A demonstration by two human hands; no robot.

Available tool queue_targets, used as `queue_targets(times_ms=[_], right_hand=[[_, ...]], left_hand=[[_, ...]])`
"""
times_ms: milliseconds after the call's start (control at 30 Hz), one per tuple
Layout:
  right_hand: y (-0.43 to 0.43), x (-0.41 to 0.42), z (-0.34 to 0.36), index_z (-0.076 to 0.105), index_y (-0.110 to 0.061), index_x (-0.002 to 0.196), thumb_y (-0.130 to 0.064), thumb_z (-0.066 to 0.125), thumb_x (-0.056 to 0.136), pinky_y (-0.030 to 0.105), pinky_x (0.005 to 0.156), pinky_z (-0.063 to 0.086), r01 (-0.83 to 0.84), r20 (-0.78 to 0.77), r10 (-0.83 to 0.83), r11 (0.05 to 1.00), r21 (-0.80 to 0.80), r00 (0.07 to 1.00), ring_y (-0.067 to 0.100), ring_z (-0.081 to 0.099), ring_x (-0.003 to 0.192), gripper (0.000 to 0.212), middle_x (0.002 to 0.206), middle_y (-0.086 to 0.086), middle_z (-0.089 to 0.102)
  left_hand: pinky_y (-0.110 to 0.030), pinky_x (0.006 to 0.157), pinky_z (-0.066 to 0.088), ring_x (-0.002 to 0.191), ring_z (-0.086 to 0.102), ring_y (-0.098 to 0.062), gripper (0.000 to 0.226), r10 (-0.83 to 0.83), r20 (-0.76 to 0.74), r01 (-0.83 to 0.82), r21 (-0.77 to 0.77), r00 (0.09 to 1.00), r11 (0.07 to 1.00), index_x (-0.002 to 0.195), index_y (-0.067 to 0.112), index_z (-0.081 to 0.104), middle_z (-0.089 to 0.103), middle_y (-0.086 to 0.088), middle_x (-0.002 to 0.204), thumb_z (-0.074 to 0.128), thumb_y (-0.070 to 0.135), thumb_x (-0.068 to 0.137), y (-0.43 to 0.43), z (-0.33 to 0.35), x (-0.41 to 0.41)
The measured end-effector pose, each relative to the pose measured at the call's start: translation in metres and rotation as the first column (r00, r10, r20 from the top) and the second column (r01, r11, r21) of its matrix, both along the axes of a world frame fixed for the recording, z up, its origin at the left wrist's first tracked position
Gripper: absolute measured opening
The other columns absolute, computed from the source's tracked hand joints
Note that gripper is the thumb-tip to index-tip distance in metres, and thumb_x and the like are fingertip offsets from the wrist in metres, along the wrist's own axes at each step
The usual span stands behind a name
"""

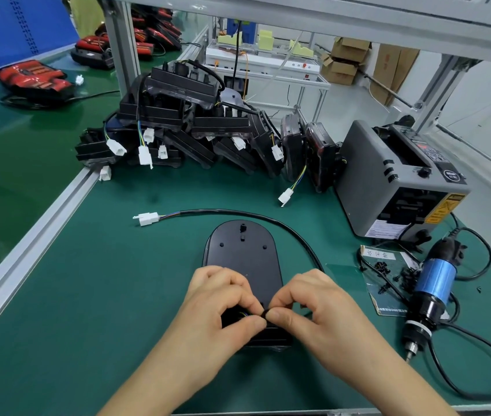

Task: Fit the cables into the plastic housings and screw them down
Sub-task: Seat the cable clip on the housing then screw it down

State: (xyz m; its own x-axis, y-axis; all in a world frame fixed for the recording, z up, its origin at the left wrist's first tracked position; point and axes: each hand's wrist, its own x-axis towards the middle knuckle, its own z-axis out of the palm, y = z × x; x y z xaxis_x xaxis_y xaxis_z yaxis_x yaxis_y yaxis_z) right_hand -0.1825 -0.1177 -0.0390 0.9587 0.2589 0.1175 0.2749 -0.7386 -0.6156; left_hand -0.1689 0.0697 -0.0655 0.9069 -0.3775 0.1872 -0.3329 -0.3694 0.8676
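A black plastic housing lies flat on the green bench. At its near end the left hand and right hand meet, fingers curled, both pinching the black cable. The cable arcs round the housing's right side to a white plug on the left. An electric screwdriver lies to the right beside loose black screws
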Motion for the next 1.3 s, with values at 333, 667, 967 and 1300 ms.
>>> queue_targets(times_ms=[333,667,967,1300], right_hand=[[-0.001,0.009,0.004,0.064,-0.030,0.072,-0.027,0.070,0.083,0.011,0.075,0.033,-0.031,-0.045,0.031,0.999,-0.019,0.999,-0.001,0.044,0.091,0.013,0.075,-0.022,0.058],[0.000,0.041,0.023,0.066,-0.034,0.067,-0.024,0.073,0.080,0.016,0.069,0.043,-0.089,-0.414,0.090,0.996,0.021,0.906,-0.006,0.052,0.066,0.018,0.069,-0.021,0.061],[0.015,0.071,0.049,0.067,-0.030,0.072,-0.031,0.073,0.079,0.015,0.064,0.041,-0.318,-0.588,0.137,0.923,-0.217,0.797,-0.006,0.051,0.059,0.009,0.061,-0.021,0.060],[0.040,0.086,0.065,0.065,-0.031,0.084,-0.045,0.068,0.080,0.025,0.070,0.043,-0.523,-0.641,0.109,0.688,-0.503,0.760,0.010,0.058,0.083,0.015,0.079,-0.014,0.061]], left_hand=[[-0.010,0.091,0.031,0.111,0.045,-0.006,0.011,0.017,0.144,-0.025,0.059,0.989,0.998,0.082,0.037,0.060,0.053,0.021,0.097,0.067,0.033,0.075,0.006,-0.008,0.000],[-0.011,0.102,0.027,0.116,0.047,-0.007,0.014,0.067,0.110,-0.065,-0.025,0.992,0.998,0.082,0.033,0.058,0.058,0.018,0.099,0.069,0.031,0.074,0.006,-0.014,-0.001],[-0.006,0.099,0.025,0.122,0.041,0.000,0.014,0.073,0.084,-0.071,-0.031,0.994,0.997,0.083,0.034,0.058,0.054,0.025,0.106,0.068,0.033,0.074,0.007,-0.016,-0.002],[-0.004,0.097,0.024,0.120,0.041,0.001,0.014,0.071,0.102,-0.069,-0.019,0.992,0.997,0.084,0.035,0.058,0.053,0.025,0.105,0.067,0.034,0.074,0.007,-0.013,-0.002]])
